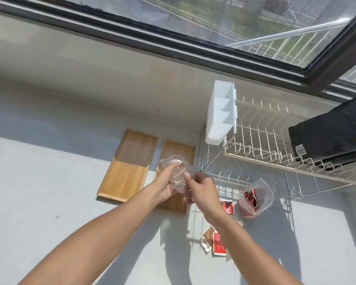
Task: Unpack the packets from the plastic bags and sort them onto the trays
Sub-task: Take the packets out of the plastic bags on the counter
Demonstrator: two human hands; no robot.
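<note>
Both of my hands hold one clear plastic bag [178, 171] above the right wooden tray [179, 150]. My left hand [165, 183] grips the bag from the left side and below. My right hand [199, 189] pinches its right edge. Pale packets show dimly inside the bag. The left wooden tray [130, 165] lies bare beside it. A second clear bag [256, 197] with red packets stands on the counter to the right. Loose packets lie near it: a red one [227, 206] and a brown and red pair [214, 241].
A white wire dish rack [275, 149] with a white plastic cutlery holder [220, 114] stands at the right. A black bag [331, 136] rests on the rack. The grey counter [49, 182] runs under a window sill.
</note>
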